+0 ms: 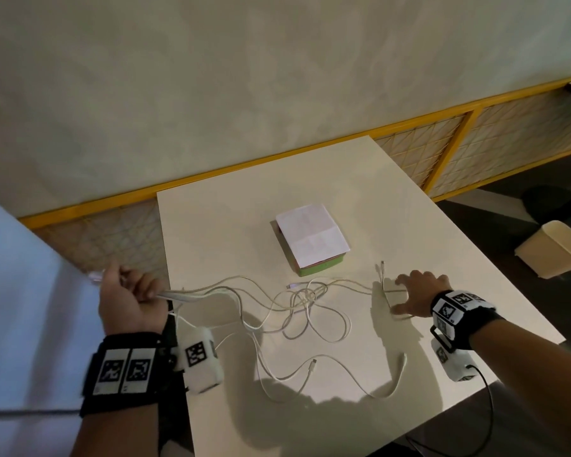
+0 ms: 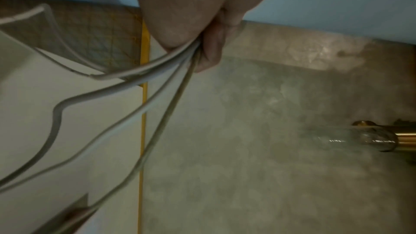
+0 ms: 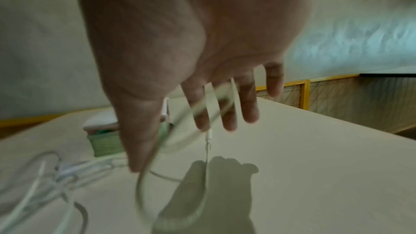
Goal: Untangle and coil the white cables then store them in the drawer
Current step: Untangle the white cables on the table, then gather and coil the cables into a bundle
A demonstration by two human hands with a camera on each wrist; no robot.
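Several white cables (image 1: 305, 300) lie tangled in the middle of the white table (image 1: 409, 225); loose ends trail toward its front edge. My left hand (image 1: 129, 291) is raised beyond the table's left edge and grips a bundle of cable strands (image 2: 135, 77) in a closed fist. My right hand (image 1: 416, 291) hovers over the right end of the tangle with fingers (image 3: 247, 106) spread and straight. A cable loop (image 3: 141, 193) hangs from between them, its connector (image 3: 209, 134) dangling. A small green box (image 1: 320, 267) topped with white paper sits behind the tangle.
A yellow-framed lattice rail (image 1: 459, 150) runs along the wall behind the table. A beige bin (image 1: 554, 252) stands on the dark floor to the right. The table's right edge lies just beyond my right hand.
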